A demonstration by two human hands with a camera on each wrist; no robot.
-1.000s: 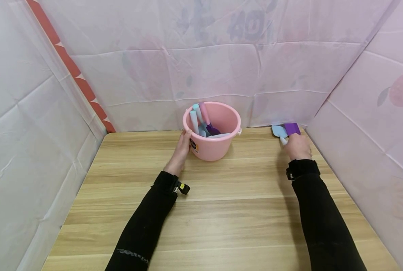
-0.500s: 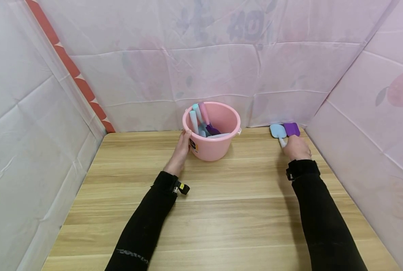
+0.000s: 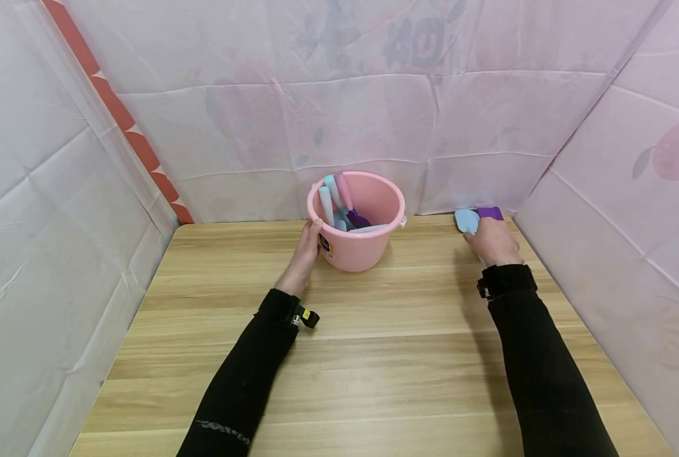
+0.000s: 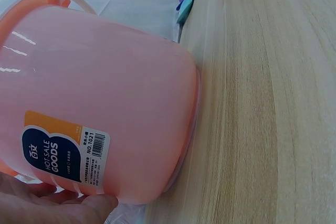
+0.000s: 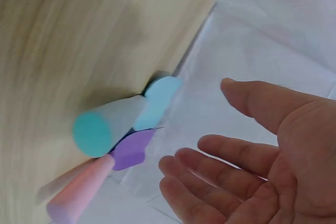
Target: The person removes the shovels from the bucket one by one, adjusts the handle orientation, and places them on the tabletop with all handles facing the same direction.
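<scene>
- Right hand [image 5: 273,156]: fingers [image 5: 210,148] loose and spread, palm bare, gripping nothing; just short of two spatulas.
- Blue spatula [image 5: 126,116] and purple spatula [image 5: 100,174] side by side on the table's far right edge, blades against the wall sheet, handles towards the camera.
- From the head view, same hand [image 3: 490,241] over both handles; only the blue blade [image 3: 466,220] and purple blade [image 3: 490,212] visible beyond the knuckles.
- Left hand [image 3: 305,254]: fingers straight, flat against the bucket's [image 3: 358,219] left side near its label [image 4: 63,150]; thumb at the rim, no curl round it.
- Bucket upright at the back middle of the table [image 3: 339,355], with several more spatulas [image 3: 339,203] leaning inside.
- Black sleeves on both arms; pale pink sheets [image 3: 374,101] on three sides.
</scene>
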